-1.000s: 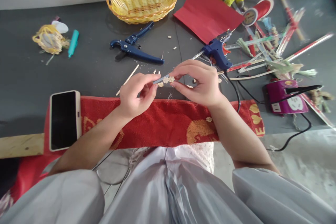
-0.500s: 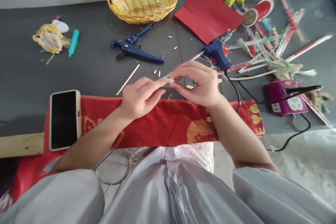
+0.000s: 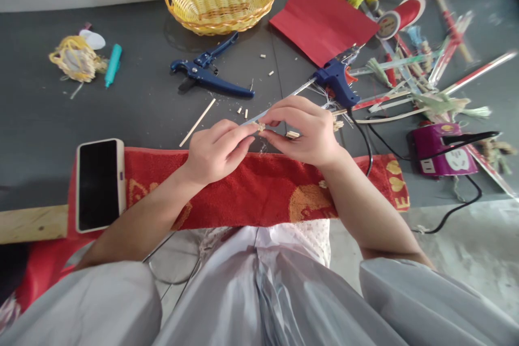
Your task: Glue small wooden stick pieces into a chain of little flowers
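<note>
A tiny pale flower-shaped piece point(image 3: 261, 127) sits between my two hands over the red towel's far edge. My right hand point(image 3: 306, 130) pinches it from the right with thumb and fingertips. From the left, my left hand point(image 3: 221, 150) grips its other side, index fingertip against it and thumb a little lower. Just beyond the fingertips, a clear glue stick point(image 3: 284, 100) runs to a blue glue gun point(image 3: 337, 82). A few short cut pale stick pieces point(image 3: 245, 113) and a longer thin stick point(image 3: 198, 122) lie on the table near my left hand.
A blue cutter point(image 3: 211, 78) lies beyond my hands, below a yellow wicker basket point(image 3: 221, 24). A phone point(image 3: 99, 186) rests on the red towel point(image 3: 243, 194) at left. To the right are red paper point(image 3: 320, 21), a thread spool point(image 3: 401, 16), a purple power socket point(image 3: 441, 148) and black cords.
Both hands stay at the small flower-shaped piece. The right fingertips and the piece have shifted slightly left. Nothing else has visibly moved on the table.
</note>
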Action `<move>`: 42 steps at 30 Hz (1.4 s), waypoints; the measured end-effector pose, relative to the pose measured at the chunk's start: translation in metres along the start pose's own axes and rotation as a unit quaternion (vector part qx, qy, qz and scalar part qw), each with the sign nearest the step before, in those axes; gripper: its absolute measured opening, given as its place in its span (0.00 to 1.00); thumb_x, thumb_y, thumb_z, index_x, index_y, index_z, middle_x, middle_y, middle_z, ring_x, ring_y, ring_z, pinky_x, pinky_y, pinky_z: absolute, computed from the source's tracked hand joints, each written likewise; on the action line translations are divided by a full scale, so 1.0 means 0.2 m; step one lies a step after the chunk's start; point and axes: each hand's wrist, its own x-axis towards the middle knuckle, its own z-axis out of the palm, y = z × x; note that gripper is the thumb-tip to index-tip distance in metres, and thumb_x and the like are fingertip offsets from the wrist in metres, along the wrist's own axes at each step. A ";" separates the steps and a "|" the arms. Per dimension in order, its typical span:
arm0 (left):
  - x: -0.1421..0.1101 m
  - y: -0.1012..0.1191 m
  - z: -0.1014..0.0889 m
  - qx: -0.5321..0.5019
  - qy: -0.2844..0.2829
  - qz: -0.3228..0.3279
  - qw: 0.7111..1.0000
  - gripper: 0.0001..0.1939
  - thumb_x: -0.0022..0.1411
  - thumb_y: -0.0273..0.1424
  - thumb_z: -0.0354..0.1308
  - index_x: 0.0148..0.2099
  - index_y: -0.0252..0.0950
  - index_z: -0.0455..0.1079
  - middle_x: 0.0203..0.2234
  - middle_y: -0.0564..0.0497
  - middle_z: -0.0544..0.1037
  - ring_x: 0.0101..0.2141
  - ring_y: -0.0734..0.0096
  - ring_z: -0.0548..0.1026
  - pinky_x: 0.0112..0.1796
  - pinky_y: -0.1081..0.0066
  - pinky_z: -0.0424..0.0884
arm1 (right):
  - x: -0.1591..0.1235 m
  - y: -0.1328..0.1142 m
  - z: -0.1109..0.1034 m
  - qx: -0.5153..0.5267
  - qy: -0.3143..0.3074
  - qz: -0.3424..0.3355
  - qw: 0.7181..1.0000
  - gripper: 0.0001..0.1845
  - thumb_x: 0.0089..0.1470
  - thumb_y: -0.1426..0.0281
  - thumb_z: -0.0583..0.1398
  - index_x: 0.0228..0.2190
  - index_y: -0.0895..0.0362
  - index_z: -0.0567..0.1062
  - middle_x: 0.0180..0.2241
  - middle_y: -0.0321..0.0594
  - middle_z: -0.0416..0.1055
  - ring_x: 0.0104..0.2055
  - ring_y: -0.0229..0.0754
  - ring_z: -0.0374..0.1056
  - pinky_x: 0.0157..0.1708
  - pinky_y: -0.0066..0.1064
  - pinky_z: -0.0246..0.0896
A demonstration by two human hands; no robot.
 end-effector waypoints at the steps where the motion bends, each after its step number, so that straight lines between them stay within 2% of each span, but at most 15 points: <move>1: 0.00 0.00 0.00 0.002 -0.005 -0.004 1.000 0.11 0.63 0.25 0.58 0.48 0.38 0.72 0.30 0.54 0.79 0.27 0.79 0.75 0.28 0.78 0.69 | 0.00 0.00 0.00 0.002 -0.005 0.005 1.000 0.04 0.59 0.70 0.61 0.37 0.56 0.75 0.33 0.39 0.76 0.36 0.38 0.72 0.37 0.32 0.71; 5: 0.00 0.01 -0.01 0.032 -0.042 -0.037 0.998 0.07 0.66 0.30 0.56 0.44 0.37 0.72 0.28 0.53 0.79 0.25 0.78 0.74 0.27 0.77 0.69 | 0.00 0.00 -0.01 0.002 -0.026 0.028 0.999 0.06 0.60 0.67 0.60 0.37 0.55 0.76 0.33 0.39 0.75 0.37 0.39 0.72 0.38 0.33 0.70; 8: -0.01 0.01 -0.02 0.036 -0.045 -0.059 0.997 0.07 0.66 0.31 0.55 0.44 0.37 0.73 0.29 0.52 0.80 0.25 0.78 0.74 0.29 0.77 0.70 | 0.00 0.00 -0.01 -0.005 -0.032 0.037 0.999 0.07 0.61 0.65 0.60 0.35 0.55 0.76 0.33 0.40 0.75 0.35 0.38 0.71 0.36 0.33 0.70; 12: -0.01 0.01 -0.01 0.022 -0.030 -0.053 0.998 0.08 0.65 0.29 0.57 0.46 0.38 0.74 0.30 0.52 0.80 0.28 0.77 0.76 0.32 0.77 0.71 | 0.01 -0.01 0.00 -0.008 -0.021 0.025 0.999 0.07 0.60 0.66 0.60 0.34 0.56 0.76 0.31 0.39 0.75 0.32 0.37 0.70 0.33 0.31 0.69; 18: 0.00 0.01 0.00 0.045 0.006 -0.024 0.999 0.06 0.63 0.27 0.61 0.42 0.37 0.76 0.29 0.52 0.81 0.26 0.77 0.76 0.28 0.78 0.71 | 0.00 -0.01 0.02 0.000 -0.023 0.024 0.999 0.07 0.60 0.67 0.60 0.34 0.57 0.77 0.31 0.39 0.75 0.31 0.36 0.71 0.32 0.30 0.70; 24: 0.00 0.01 -0.01 0.091 0.009 -0.006 0.996 0.04 0.63 0.27 0.60 0.39 0.38 0.75 0.26 0.54 0.79 0.24 0.78 0.75 0.26 0.78 0.69 | 0.00 -0.02 0.03 0.006 -0.017 0.023 1.000 0.06 0.59 0.67 0.61 0.33 0.57 0.77 0.30 0.38 0.76 0.30 0.35 0.71 0.32 0.28 0.70; 33: 0.00 0.01 0.00 0.050 -0.020 -0.044 0.998 0.01 0.63 0.27 0.58 0.38 0.37 0.71 0.24 0.55 0.78 0.22 0.79 0.73 0.24 0.78 0.66 | -0.01 -0.01 0.04 -0.004 -0.023 0.014 1.000 0.07 0.60 0.67 0.60 0.34 0.56 0.77 0.31 0.39 0.76 0.32 0.37 0.71 0.34 0.30 0.70; 37: 0.00 0.01 0.00 0.058 -0.020 -0.043 0.997 0.01 0.63 0.26 0.58 0.37 0.36 0.70 0.24 0.55 0.78 0.22 0.80 0.73 0.24 0.78 0.66 | -0.01 -0.01 0.04 -0.009 -0.011 -0.001 1.000 0.05 0.59 0.68 0.61 0.34 0.57 0.77 0.30 0.39 0.76 0.32 0.37 0.72 0.34 0.30 0.71; 42: 0.00 0.01 -0.01 0.077 -0.036 -0.051 0.995 0.04 0.65 0.29 0.56 0.36 0.37 0.72 0.24 0.54 0.78 0.23 0.78 0.73 0.25 0.77 0.68 | -0.01 -0.01 0.03 -0.005 -0.030 0.016 0.999 0.07 0.60 0.66 0.60 0.35 0.56 0.77 0.32 0.40 0.76 0.35 0.39 0.73 0.37 0.32 0.71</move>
